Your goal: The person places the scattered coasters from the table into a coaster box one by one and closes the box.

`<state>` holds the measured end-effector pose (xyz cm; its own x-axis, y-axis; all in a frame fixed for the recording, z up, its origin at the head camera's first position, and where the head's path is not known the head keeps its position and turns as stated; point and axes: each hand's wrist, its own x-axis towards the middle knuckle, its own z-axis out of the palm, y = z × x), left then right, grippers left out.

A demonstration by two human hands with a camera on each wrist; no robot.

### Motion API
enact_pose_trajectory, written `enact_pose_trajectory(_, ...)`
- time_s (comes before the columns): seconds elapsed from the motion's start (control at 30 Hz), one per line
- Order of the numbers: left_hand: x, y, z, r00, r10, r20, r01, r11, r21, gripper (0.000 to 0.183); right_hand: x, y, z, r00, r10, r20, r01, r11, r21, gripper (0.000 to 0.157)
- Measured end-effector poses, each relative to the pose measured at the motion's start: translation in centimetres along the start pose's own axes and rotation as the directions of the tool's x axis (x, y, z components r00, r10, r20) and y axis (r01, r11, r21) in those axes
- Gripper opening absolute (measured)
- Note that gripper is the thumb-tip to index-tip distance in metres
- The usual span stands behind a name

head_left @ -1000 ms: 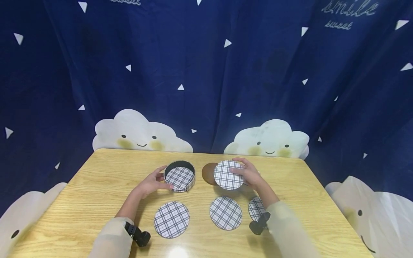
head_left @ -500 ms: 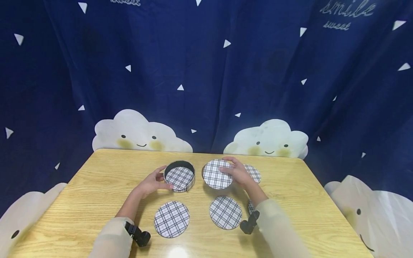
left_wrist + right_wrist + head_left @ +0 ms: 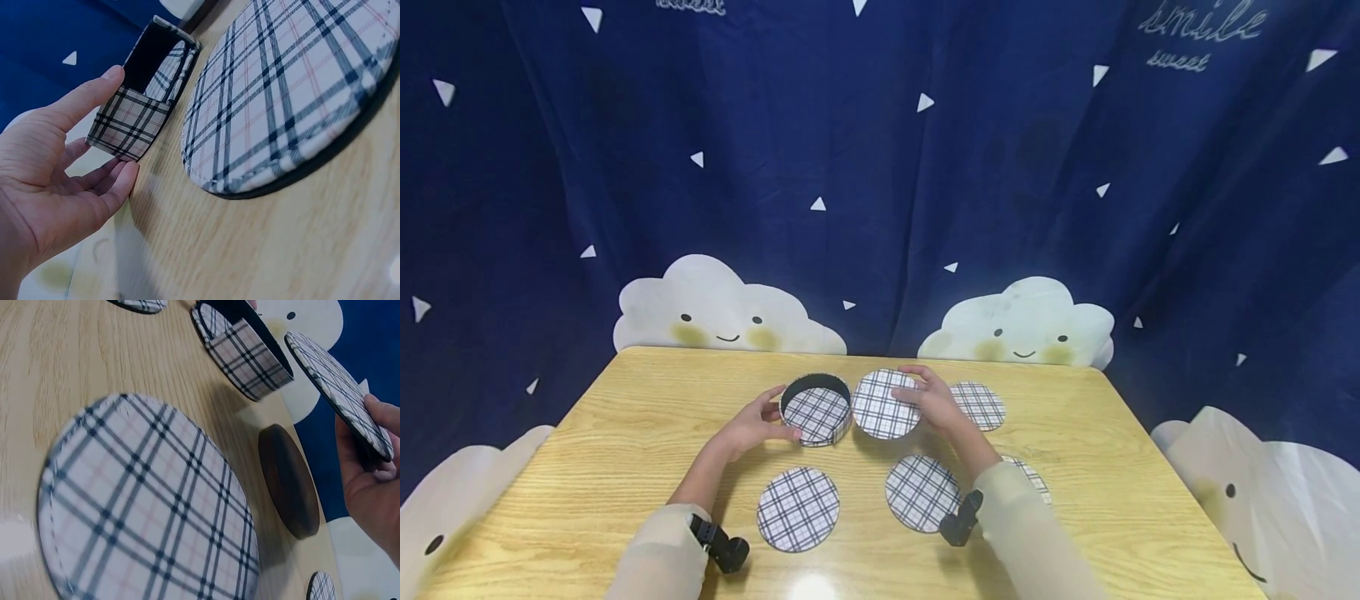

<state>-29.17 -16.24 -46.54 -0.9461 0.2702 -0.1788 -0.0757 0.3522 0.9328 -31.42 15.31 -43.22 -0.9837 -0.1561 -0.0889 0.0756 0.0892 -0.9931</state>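
Observation:
My left hand (image 3: 751, 427) grips the side of a round plaid coaster holder (image 3: 844, 427), thumb at the near rim and fingers around the left wall. The holder has a dark lining and a notch in its front, as the left wrist view shows. A plaid coaster (image 3: 815, 410) lies inside it. To its right, my right hand (image 3: 934, 402) pinches another round plaid coaster (image 3: 880, 407) by its right edge. In the right wrist view this held coaster (image 3: 334, 384) is tilted above the table, with a brown disc (image 3: 289, 481) standing out below it.
Several more plaid coasters lie flat on the wooden table (image 3: 625, 433): one at front left (image 3: 798, 509), one at front middle (image 3: 921, 492), one at back right (image 3: 979, 406), and one partly behind the right forearm (image 3: 1028, 477). A dark blue curtain (image 3: 880, 167) hangs behind the table.
My right hand has carried the coaster leftward, over the brown disc, to beside the holder. The coasters on the right show more now. My left hand and the holder have stayed put.

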Motion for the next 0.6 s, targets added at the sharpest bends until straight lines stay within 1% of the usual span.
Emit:
enact_pose_trajectory(0.27, 0.0, -0.1, 0.0, 1.0, 0.005, 0.007, -0.005, 1.0, -0.023, 0.101, 0.6, 0.2, 1.7, 0.999, 0.035, 0.018, -0.036, 0.995, 0.097, 0.056)
enact_pose_trajectory(0.4, 0.1, -0.2, -0.1, 1.0, 0.004, 0.001, -0.004, 1.0, -0.018, 0.101, 0.4, -0.1, 2.6, 0.999, 0.028, 0.031, -0.032, 0.99, 0.137, 0.054)
enact_pose_trajectory(0.5, 0.1, -0.2, -0.1, 1.0, 0.005, -0.002, -0.005, 1.0, -0.012, 0.102, 0.4, -0.2, 3.4, 1.0, 0.022, 0.02, -0.025, 0.987, 0.156, 0.051)
enact_pose_trajectory(0.6, 0.1, -0.2, -0.1, 1.0, 0.004, -0.004, -0.004, 1.0, -0.012, 0.102, 0.7, -0.1, 4.2, 1.0, 0.025, 0.014, -0.027, 0.988, 0.152, 0.052)
